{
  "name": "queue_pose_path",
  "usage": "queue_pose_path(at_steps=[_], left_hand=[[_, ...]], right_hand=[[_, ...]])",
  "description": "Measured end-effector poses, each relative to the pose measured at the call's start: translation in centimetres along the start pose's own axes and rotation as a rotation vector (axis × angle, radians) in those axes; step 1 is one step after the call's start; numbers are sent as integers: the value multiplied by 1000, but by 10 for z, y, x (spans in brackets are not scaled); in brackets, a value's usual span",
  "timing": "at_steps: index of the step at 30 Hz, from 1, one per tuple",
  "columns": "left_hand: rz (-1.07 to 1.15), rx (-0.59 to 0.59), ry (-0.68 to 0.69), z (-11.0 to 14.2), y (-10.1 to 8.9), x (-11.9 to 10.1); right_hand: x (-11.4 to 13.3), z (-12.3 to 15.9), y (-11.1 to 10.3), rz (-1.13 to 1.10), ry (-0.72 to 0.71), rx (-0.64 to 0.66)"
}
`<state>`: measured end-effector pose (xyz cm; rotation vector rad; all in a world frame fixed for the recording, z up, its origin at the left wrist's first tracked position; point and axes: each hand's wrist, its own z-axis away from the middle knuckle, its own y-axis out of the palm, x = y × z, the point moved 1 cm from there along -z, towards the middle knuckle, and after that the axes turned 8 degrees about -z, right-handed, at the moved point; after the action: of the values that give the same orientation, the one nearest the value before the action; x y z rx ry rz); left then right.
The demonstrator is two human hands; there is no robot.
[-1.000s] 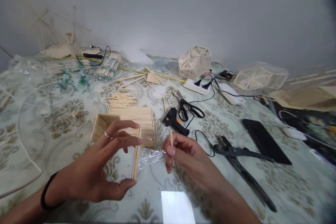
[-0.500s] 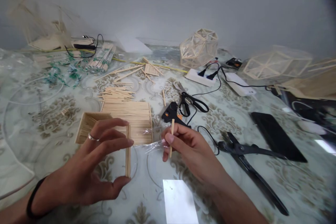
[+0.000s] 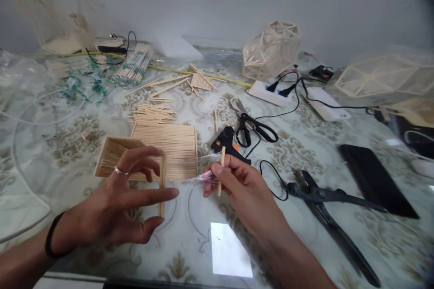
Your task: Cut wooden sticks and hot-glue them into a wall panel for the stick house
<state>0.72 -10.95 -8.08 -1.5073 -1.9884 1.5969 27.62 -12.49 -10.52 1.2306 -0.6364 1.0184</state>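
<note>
Held upright between the thumb and fingers of my left hand (image 3: 118, 194) is a short bundle of wooden sticks (image 3: 162, 207); the index finger reaches across it. A single short wooden stick (image 3: 222, 171) is pinched in my right hand (image 3: 242, 185), with a strip of clear plastic film (image 3: 203, 177) at those fingers. Behind my left hand stands an open wooden stick box (image 3: 108, 156), partly covered by the fingers. Beside it lies a flat panel of sticks (image 3: 179, 144), with loose sticks (image 3: 154, 113) piled at its far edge.
A black glue gun (image 3: 225, 140) and scissors (image 3: 252, 126) lie beyond my right hand. To the right are black cutters (image 3: 322, 198) and a dark phone (image 3: 376, 180). A white power strip (image 3: 269, 92), packaged sticks (image 3: 134, 65) and a geometric stick frame (image 3: 271, 49) stand at the back.
My left index finger has stretched further across the bundle, which sits slightly lower at its left. The right hand still pinches its stick. The whole view has shifted a little.
</note>
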Motion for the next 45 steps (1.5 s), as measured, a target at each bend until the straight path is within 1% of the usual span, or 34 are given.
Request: queue_pose_path(at_steps=[4,9,17,20,25,29,34,41,45], left_hand=[[20,67,-28,1,4,1],[12,117,3,4,8,3],[-56,122,76,7,5,-3],[-40,102,77,6,4,-3],[3,88,92,3,3,-1],[11,92,98,3,4,0],[22,68,113,3,2,1],[-9,83,155,1,-2,-2],[-25,78,170,-1,-3,-3]], right_hand=[[-4,-2,-4,6,-4,-39],[-3,-2,-2,30,-36,-72],[-3,3,-4,82,-91,-105],[-3,2,-3,43,-71,-75],[3,0,2,-67,-6,49],[5,-1,0,-125,23,118],[3,0,-5,-35,58,163],[1,4,-9,165,230,215],[7,4,-5,230,236,242]])
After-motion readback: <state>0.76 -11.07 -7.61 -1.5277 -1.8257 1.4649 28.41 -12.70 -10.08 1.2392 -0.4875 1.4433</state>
